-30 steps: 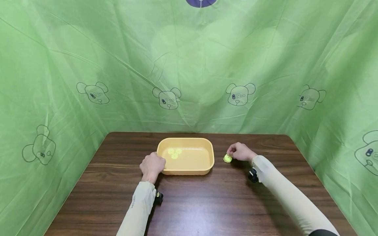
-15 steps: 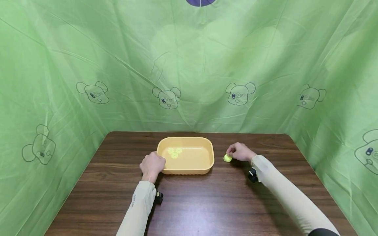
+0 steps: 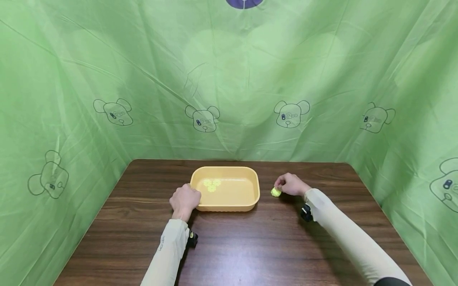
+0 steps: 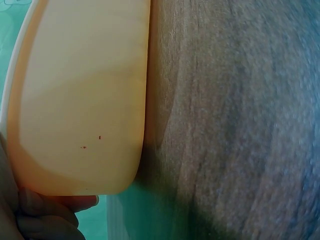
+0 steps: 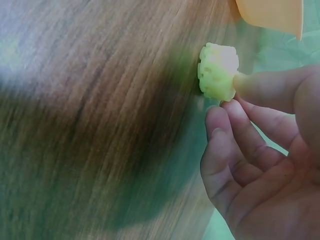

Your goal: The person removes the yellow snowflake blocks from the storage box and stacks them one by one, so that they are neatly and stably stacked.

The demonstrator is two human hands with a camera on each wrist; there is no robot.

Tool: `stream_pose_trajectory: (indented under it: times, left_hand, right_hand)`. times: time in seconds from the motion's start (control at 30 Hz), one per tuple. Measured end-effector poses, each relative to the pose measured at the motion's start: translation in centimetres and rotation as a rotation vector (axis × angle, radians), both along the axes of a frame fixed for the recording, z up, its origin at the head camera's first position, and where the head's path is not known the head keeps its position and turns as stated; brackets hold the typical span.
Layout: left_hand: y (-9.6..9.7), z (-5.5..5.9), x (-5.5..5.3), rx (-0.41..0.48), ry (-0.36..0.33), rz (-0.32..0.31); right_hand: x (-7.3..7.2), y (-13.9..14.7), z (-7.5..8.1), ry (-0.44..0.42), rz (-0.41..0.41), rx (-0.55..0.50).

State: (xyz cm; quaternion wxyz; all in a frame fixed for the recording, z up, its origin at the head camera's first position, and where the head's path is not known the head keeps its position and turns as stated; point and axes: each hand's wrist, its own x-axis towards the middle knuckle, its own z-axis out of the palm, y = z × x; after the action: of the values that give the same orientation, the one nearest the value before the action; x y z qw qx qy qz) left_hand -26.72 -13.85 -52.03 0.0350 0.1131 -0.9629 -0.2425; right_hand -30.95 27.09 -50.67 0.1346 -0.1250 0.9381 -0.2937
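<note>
In the head view my left hand [image 3: 185,201] grips the left end of a yellow plastic basin [image 3: 229,208]. The left wrist view shows curled fingers [image 4: 47,220] at the end of the basin [image 4: 80,100]. Three small bright-yellow pieces [image 3: 212,185] lie together inside, toward the basin's left. To the right of the basin, my right hand [image 3: 291,184] pinches a short, knobbly yellow piece [image 3: 275,192] that looks like a chunk of corn cob. Up close, thumb and fingertips hold one side of this corn piece [image 5: 218,71], low over the wood.
Everything stands on a dark wood-grain table [image 3: 229,246]. A green curtain [image 3: 247,79] with printed bear faces surrounds its back and sides. A corner of the basin [image 5: 275,15] shows at the top of the right wrist view.
</note>
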Motion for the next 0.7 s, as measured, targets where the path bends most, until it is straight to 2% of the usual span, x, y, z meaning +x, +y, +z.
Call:
stream_pose_trajectory:
  times: [0.2, 0.33, 0.53, 0.7]
  left_hand:
    - [0.0, 0.0, 0.0, -0.001, -0.003, 0.001]
    - [0.0, -0.1, 0.0, 0.0, -0.011, 0.002]
    - [-0.1, -0.1, 0.0, 0.008, -0.014, -0.001]
    - [-0.2, -0.1, -0.1, 0.009, -0.01, -0.001]
  right_hand:
    - [0.1, 0.0, 0.0, -0.001, 0.007, 0.001]
    - [0.1, -0.1, 0.0, 0.028, 0.021, 0.018]
    - [-0.2, -1.0, 0.6, 0.193, 0.026, 0.061]
    - [-1.5, -3.3, 2.9, 0.291, 0.019, 0.052]
